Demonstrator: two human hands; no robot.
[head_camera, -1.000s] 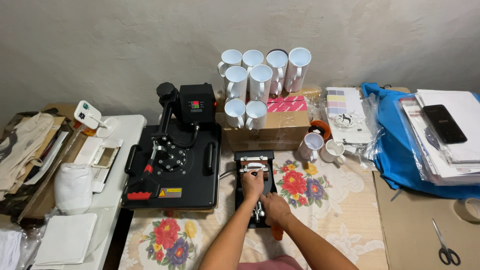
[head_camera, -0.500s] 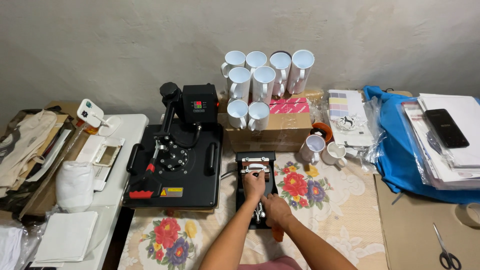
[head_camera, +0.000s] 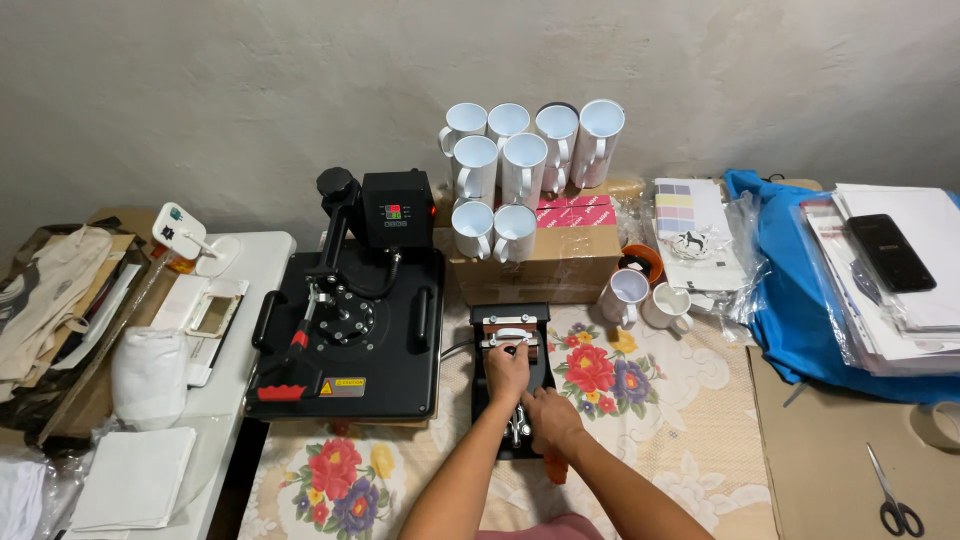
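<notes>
Black mug press (head_camera: 511, 325) under both hands: left hand (head_camera: 507, 370), right hand (head_camera: 548, 420).

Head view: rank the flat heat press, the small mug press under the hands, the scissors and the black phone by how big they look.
1. Flat heat press, clearly largest.
2. Mug press, partly covered by the left hand and right hand.
3. Black phone and scissors: look about alike, so unranked.

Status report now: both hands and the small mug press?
Left hand on mug in small press. Right hand on its lever. Flat heat press beside, apart.
</notes>
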